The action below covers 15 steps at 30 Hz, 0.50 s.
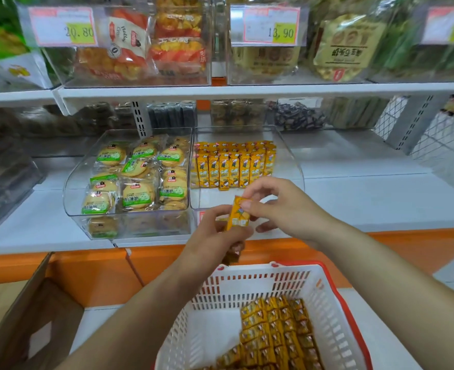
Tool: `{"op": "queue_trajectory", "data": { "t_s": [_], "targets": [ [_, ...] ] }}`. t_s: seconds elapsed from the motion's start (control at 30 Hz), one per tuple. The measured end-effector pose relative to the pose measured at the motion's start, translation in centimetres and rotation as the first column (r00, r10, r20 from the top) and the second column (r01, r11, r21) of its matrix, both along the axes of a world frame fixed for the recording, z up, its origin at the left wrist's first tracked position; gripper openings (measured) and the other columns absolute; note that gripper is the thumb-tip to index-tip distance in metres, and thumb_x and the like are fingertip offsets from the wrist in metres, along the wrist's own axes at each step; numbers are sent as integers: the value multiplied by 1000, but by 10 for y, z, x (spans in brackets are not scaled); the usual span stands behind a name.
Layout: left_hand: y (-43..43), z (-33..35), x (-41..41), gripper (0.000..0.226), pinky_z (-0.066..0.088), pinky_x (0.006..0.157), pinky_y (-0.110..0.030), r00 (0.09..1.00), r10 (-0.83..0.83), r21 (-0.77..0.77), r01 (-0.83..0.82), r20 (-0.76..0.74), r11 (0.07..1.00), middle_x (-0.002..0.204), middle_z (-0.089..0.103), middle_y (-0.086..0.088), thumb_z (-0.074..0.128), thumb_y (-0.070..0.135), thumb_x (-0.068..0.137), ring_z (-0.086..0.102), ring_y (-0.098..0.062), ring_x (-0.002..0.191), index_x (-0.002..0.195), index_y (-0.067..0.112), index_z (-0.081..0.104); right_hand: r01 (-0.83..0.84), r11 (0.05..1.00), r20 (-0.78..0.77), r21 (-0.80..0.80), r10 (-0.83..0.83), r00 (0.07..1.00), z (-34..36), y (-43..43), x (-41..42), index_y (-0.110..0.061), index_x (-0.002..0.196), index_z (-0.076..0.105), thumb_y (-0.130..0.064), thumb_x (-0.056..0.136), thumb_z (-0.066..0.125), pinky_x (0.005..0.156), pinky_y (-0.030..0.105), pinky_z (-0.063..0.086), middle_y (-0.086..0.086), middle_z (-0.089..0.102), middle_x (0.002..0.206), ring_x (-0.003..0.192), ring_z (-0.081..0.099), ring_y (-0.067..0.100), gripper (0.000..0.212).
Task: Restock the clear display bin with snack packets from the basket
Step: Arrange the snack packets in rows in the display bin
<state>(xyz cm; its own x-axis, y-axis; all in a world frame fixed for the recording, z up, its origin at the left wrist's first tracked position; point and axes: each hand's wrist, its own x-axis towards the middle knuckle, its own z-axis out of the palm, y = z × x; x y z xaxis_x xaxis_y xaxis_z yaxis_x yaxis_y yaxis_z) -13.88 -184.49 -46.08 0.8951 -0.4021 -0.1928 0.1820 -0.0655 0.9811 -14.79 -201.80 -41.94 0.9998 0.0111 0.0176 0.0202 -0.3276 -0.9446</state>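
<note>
Above the white slatted plastic basket (260, 287), our left hand (215, 232) grips a clutch of yellow foil snack packets (238, 214). Our right hand (282, 206) pinches one, probably to stand it in the clear curved plastic bin (293, 166) just beyond.

One basket (247, 273), two curved clear bins (72, 182), one cardboard box (47, 311), one left hand (212, 236), one right hand (282, 206)
</note>
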Motion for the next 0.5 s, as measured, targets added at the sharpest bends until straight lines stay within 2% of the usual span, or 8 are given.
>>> {"op": "queue_trajectory", "data": {
  "t_s": [0.07, 0.17, 0.27, 0.37, 0.43, 0.5],
  "targets": [
    [3, 0, 2, 69, 50, 56, -24, 1000, 31, 4, -31, 0, 1000, 91, 72, -1, 82, 41, 62, 67, -14, 70, 125, 35, 56, 21, 997, -20, 74, -20, 1000, 2, -4, 1, -16, 94, 67, -19, 87, 75, 66, 34, 61, 6, 67, 97, 80, 73, 19, 11],
    [5, 1, 4, 82, 51, 57, -19, 996, 66, 38, -69, 67, 997, 108, 71, -2, 84, 52, 52, 72, -10, 71, 127, 41, 52, 17, 984, -75, 178, -4, 997, 2, -7, 1, -15, 109, 64, -17, 84, 78, 71, 34, 61, 7, 72, 97, 83, 75, 21, 28],
    [6, 3, 6, 84, 50, 58, -21, 993, 88, 32, -90, 82, 995, 109, 70, 3, 85, 57, 47, 70, -6, 66, 123, 46, 51, -12, 982, -108, 186, 32, 994, 1, -11, 5, -17, 116, 66, -16, 86, 76, 72, 31, 59, 10, 70, 105, 85, 74, 21, 32],
    [8, 5, 10, 79, 48, 56, -21, 991, 106, 3, -106, 83, 994, 108, 71, -3, 91, 50, 60, 65, -5, 62, 128, 40, 52, -24, 961, -118, 275, 59, 991, 3, -19, 11, -11, 111, 70, -7, 86, 73, 76, 30, 58, 9, 70, 102, 86, 72, 20, 26],
    [11, 6, 14, 80, 49, 60, -27, 989, 128, -31, -126, 79, 992, 109, 72, -6, 91, 50, 64, 68, -11, 71, 131, 36, 52, -6, 937, -85, 349, 38, 996, 7, -26, 14, -9, 103, 70, -1, 77, 74, 76, 29, 59, 10, 70, 96, 83, 72, 20, 28],
    [15, 8, 19, 73, 50, 61, -29, 983, 167, -33, -165, 76, 986, 108, 71, -7, 84, 50, 70, 70, -15, 79, 134, 34, 52, 26, 940, -14, 341, -22, 1000, 16, -38, 18, -10, 96, 70, 3, 71, 74, 74, 28, 60, 11, 70, 93, 78, 73, 19, 29]
  ]
}}
